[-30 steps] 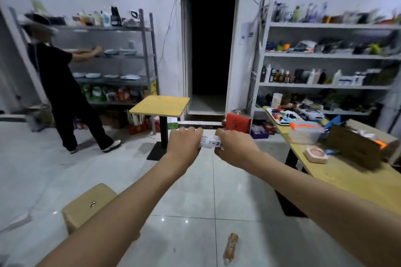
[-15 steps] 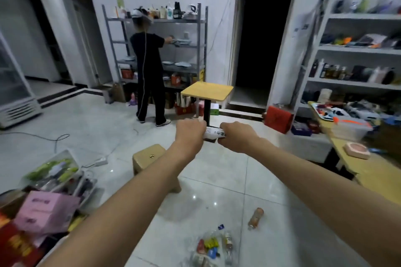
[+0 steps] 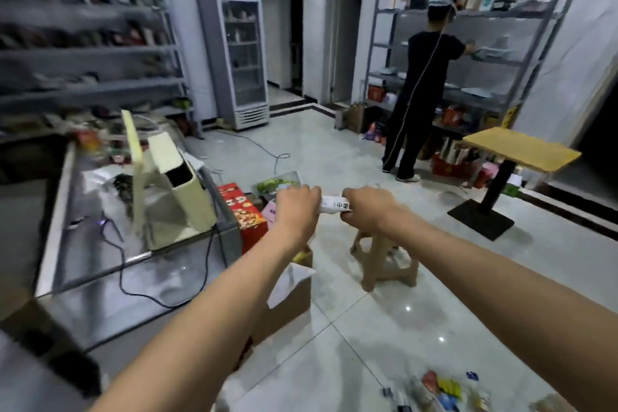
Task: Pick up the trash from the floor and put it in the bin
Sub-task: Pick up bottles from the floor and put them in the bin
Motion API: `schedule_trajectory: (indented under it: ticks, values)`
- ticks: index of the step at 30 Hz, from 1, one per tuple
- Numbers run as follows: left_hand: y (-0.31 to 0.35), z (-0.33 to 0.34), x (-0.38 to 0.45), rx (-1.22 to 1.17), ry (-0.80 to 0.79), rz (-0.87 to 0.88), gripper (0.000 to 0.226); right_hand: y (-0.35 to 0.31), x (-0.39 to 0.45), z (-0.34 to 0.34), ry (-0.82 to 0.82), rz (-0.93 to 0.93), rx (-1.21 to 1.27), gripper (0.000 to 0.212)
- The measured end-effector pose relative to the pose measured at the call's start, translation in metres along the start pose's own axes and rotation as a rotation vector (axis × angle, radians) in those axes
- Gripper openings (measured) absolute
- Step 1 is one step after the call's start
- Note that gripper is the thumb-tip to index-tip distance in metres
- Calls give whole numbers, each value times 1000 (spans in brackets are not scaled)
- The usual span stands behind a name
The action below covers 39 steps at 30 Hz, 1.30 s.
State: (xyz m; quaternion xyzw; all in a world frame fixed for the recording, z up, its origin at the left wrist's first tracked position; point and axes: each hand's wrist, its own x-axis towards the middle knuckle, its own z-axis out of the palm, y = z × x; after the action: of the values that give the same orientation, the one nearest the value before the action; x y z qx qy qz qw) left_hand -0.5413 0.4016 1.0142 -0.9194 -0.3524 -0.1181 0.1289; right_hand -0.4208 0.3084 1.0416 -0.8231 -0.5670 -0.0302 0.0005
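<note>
Both arms reach out in front of me at chest height. Between my fists is a white wrapper (image 3: 335,205) with black print, stretched sideways. My left hand (image 3: 296,207) grips its left end and my right hand (image 3: 366,209) grips its right end. More trash (image 3: 438,390), colourful wrappers and small bottles, lies on the grey tiles at the bottom right. A cream bin (image 3: 182,191) with a dark opening stands on the steel counter at the left.
A plastic stool (image 3: 384,261) stands just beyond my hands, with cardboard boxes (image 3: 287,298) below my left arm. A person in black (image 3: 418,94) works at a far shelf. A small yellow table (image 3: 520,149) stands right. A fridge (image 3: 234,43) is at the back.
My view has swung left: the doorway and right-hand shelves left the frame, the counter, bin and fridge came in. Both hands still hold the wrapper the same way.
</note>
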Motion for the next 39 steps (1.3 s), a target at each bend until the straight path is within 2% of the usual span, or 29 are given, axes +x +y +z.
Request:
schedule_trajectory:
  ticks: [8,14,17,24,28,32,39]
  values:
    - [-207,12,-103,66,-85,-358,30,-230,56,6,-9,-315,12,36]
    - [-290,48,-179,80,-117,-597,43,-350,71,46,-170,-482,106,35]
    - [-317,81,-211,95,-177,-666,40,-393,80,82,-240,-567,106,32]
    - [-337,202,-263,-5,-365,-805,42,-444,104,214,-422,-711,55,37]
    - [-340,301,-289,-81,-468,-842,43,-461,119,317,-527,-748,61,39]
    - [-330,402,-318,-178,-585,-844,54,-471,132,422,-614,-743,62,43]
    - [-302,545,-354,-269,-654,-851,63,-464,134,595,-674,-690,83,52]
